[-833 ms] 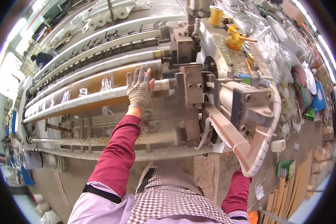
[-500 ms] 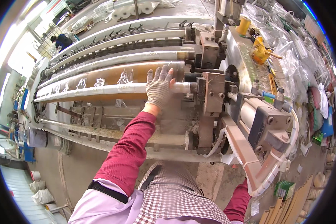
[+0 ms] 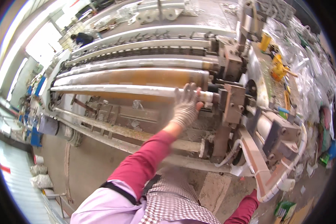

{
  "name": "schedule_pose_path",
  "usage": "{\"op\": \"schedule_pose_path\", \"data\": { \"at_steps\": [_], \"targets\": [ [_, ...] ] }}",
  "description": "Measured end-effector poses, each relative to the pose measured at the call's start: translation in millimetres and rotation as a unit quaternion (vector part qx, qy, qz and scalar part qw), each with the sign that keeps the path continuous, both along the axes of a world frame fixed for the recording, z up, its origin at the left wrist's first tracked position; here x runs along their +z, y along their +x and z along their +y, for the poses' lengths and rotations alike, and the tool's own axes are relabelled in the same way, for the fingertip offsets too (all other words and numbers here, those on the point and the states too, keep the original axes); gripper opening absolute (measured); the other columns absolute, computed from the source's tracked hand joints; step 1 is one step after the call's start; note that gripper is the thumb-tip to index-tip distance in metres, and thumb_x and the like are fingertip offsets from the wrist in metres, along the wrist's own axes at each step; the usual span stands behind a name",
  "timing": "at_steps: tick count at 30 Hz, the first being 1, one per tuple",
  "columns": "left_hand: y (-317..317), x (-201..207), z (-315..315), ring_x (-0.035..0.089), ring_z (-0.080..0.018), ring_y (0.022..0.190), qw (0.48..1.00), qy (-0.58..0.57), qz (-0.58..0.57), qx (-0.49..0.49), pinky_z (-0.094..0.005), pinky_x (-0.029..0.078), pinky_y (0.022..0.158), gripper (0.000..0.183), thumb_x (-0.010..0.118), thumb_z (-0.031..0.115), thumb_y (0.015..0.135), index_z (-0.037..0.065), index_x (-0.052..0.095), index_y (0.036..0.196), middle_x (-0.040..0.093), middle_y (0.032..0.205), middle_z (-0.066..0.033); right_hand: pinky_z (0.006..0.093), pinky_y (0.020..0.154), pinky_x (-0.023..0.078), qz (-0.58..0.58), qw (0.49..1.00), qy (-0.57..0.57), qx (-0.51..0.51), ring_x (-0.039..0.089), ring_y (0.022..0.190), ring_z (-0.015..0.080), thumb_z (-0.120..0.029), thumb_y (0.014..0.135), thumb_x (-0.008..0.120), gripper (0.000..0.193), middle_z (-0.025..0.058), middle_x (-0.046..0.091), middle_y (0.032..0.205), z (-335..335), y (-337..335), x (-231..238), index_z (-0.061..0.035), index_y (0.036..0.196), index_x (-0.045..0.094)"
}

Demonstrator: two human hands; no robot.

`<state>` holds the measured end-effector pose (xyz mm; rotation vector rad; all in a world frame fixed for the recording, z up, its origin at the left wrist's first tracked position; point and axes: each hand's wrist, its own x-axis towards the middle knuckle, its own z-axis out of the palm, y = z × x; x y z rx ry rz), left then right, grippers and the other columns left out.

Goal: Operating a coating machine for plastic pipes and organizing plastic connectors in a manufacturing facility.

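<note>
In the head view, the left hand wears a thin striped glove and lies over the white roller of a long machine, near the roller's right end. The fingers are stretched and a little spread, the palm is turned down, and the hand has hold of nothing. Because the hand is blurred, I cannot say surely whether the whole palm touches the roller or only the fingers.

The white roller runs across the front of the machine, just before a thicker brown roller. To the right of the hand stands a brown metal block, and beyond it is a pneumatic cylinder. Below the rollers, plastic scraps lie in the machine, and a dirty lower bar passes under the left forearm.

The right hand is hidden; only its red sleeve is seen, near the bent bracket, so I cannot tell what this hand holds.

At upper right there are a yellow tool and a heap of clear film. At upper left, another person is bending beyond the machine.
</note>
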<state>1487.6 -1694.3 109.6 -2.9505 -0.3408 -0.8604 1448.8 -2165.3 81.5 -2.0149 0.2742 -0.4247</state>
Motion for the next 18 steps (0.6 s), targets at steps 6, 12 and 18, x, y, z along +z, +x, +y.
{"op": "schedule_pose_path", "data": {
  "at_steps": [6,12,18],
  "targets": [
    [75.3,45.0,-10.6,0.028,-0.0298,0.135,0.968,-0.211,0.130,-0.024,-0.0559,0.017,0.107,0.052,0.041,0.043,0.093,0.010,0.044,0.134,0.037,0.143,-0.0128,0.0360,0.097,0.043,-0.027,0.999,-0.018,-0.038,0.052,0.112,0.0260,-0.011,0.090,0.053,0.047,0.0200,0.051,0.125,-33.9,-3.1,13.5,0.0000,0.133,0.038],
    [-8.0,83.7,3.5,0.035,-0.0327,0.131,0.973,-0.199,-0.060,-0.098,-0.0414,0.024,0.110,0.047,0.055,0.011,0.088,0.005,0.043,0.133,0.044,0.135,-0.0198,0.0373,0.094,0.042,-0.195,0.970,-0.128,-0.063,0.054,0.108,0.0277,-0.015,0.090,0.055,0.037,0.0177,0.057,0.116,31.7,77.9,52.3,0.0003,0.123,0.049],
    [-154.2,2.7,-39.8,0.049,-0.0375,0.117,0.851,-0.359,0.202,-0.325,-0.0457,0.039,0.099,0.038,0.055,0.023,0.088,0.009,0.054,0.123,0.052,0.126,-0.0208,0.0382,0.090,0.044,-0.210,0.926,-0.313,0.010,0.056,0.101,0.0328,-0.020,0.088,0.059,0.031,0.0176,0.062,0.106,57.2,163.4,139.1,-0.0003,0.111,0.059]
  ]
}}
